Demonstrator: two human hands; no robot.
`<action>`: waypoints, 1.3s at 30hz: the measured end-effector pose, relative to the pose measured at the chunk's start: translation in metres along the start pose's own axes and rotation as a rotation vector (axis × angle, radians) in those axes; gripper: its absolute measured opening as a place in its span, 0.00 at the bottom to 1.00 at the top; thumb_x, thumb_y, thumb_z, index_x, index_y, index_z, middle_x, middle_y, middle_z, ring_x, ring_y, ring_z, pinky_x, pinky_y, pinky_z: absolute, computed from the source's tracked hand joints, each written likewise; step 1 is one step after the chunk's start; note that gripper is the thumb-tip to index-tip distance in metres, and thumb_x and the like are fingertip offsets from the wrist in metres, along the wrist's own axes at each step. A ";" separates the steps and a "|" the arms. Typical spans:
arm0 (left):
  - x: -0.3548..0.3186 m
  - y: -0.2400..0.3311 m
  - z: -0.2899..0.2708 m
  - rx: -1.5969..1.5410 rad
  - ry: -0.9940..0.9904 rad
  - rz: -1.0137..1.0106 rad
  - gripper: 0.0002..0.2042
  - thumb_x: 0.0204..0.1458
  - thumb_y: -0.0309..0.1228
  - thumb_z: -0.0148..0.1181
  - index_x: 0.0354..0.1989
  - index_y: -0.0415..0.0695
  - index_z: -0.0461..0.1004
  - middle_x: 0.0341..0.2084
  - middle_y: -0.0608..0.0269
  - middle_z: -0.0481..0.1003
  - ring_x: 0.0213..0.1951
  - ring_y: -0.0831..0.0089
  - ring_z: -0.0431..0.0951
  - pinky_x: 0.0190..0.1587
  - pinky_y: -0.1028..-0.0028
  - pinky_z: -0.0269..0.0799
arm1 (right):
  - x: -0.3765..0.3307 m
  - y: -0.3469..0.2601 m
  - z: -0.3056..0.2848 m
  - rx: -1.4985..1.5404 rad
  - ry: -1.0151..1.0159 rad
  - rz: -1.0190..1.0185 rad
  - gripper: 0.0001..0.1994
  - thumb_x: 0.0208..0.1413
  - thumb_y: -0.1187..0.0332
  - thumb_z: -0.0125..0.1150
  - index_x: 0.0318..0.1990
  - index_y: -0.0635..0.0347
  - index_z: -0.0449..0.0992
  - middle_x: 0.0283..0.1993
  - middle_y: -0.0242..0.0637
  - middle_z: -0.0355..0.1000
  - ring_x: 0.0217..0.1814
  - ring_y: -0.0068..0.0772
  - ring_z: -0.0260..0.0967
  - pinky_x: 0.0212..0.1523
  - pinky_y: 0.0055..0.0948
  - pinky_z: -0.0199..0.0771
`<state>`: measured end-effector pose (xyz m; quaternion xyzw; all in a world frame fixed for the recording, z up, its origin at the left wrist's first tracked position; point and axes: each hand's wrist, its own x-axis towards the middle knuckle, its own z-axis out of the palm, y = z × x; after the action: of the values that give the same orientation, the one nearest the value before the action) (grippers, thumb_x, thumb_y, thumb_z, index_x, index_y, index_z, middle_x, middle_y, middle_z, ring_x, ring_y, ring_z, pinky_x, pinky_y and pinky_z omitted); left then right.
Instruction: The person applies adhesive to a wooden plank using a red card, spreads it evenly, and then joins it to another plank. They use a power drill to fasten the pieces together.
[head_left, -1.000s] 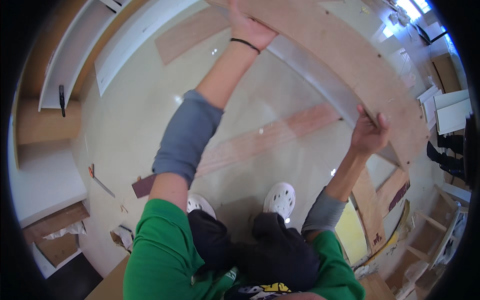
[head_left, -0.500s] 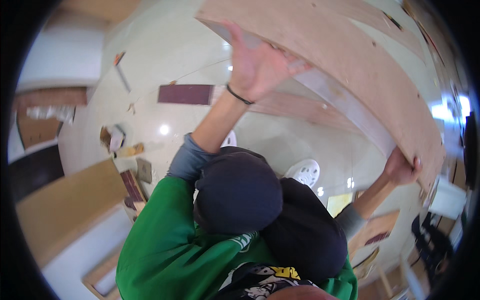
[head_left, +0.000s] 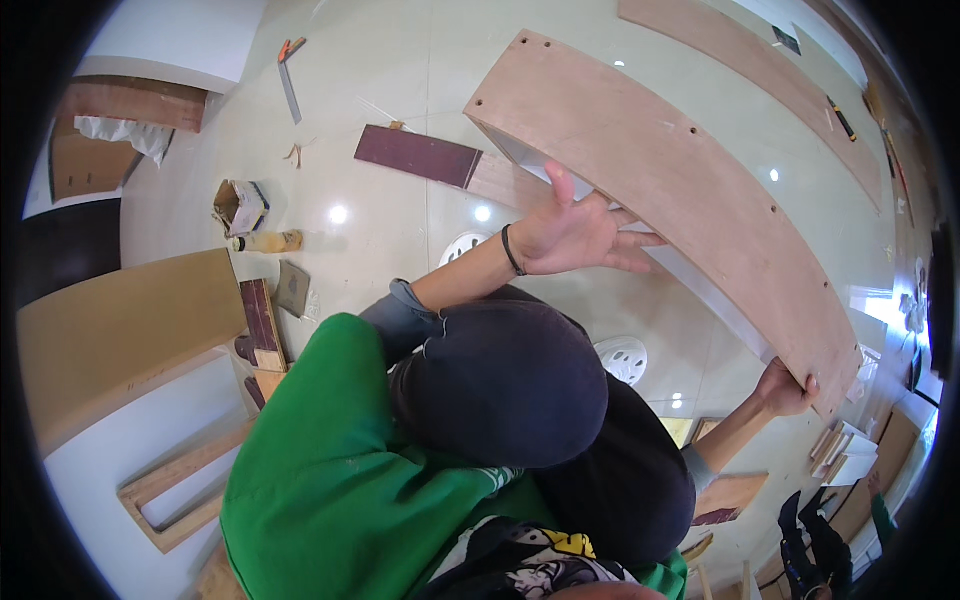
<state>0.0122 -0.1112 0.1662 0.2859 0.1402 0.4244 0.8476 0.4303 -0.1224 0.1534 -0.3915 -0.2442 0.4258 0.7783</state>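
A long wooden box-like piece (head_left: 655,165) with a plywood face, screw holes and a pale inner side stretches from the upper middle to the right. Its near right end is in the grip of my right hand (head_left: 788,390), fingers around the lower edge and thumb on the face. My left hand (head_left: 590,230) is open, palm up and fingers spread, at the piece's near edge. Its fingertips reach that edge, but whether they bear any weight I cannot tell. My dark-trousered knees are bent below, with white clogs (head_left: 622,358) on the tiled floor.
On the floor lie a maroon-faced board (head_left: 418,157), an orange-handled square (head_left: 290,85), an open carton (head_left: 240,207) and a bottle (head_left: 268,242). A long plank (head_left: 750,80) is at upper right. Brown panels (head_left: 130,340) stand left. Another person's legs (head_left: 815,545) show lower right.
The wooden piece has swung lower at its left end and come to the right. My left hand has moved right and down with its fingers spread. The right hand still holds its end.
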 end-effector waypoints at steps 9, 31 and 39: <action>-0.024 -0.023 -0.034 0.108 -0.186 -0.129 0.67 0.21 0.82 0.40 0.70 0.50 0.31 0.69 0.48 0.41 0.69 0.46 0.43 0.65 0.44 0.44 | 0.001 0.021 -0.026 0.046 0.022 0.080 0.38 0.37 0.66 0.56 0.63 0.65 0.56 0.64 0.48 0.58 0.69 0.51 0.51 0.68 0.56 0.50; -0.288 -0.014 -0.173 0.194 1.557 0.120 0.08 0.61 0.37 0.45 0.34 0.50 0.68 0.27 0.70 0.71 0.33 0.76 0.75 0.35 0.74 0.67 | -0.108 0.064 -0.017 -0.246 -0.424 0.963 0.44 0.53 0.38 0.48 0.71 0.52 0.41 0.71 0.48 0.46 0.70 0.49 0.50 0.62 0.49 0.59; -0.444 -0.122 -0.183 0.380 2.281 0.384 0.17 0.62 0.42 0.45 0.22 0.47 0.61 0.13 0.72 0.60 0.14 0.81 0.62 0.17 0.76 0.61 | -0.121 0.140 0.040 -0.284 -0.852 1.371 0.45 0.53 0.41 0.53 0.71 0.51 0.40 0.71 0.49 0.46 0.68 0.48 0.53 0.59 0.46 0.63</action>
<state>-0.2643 -0.4575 -0.0560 -0.1219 0.8347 0.5283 0.0968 0.2731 -0.1629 0.0560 -0.3533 -0.2769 0.8842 0.1290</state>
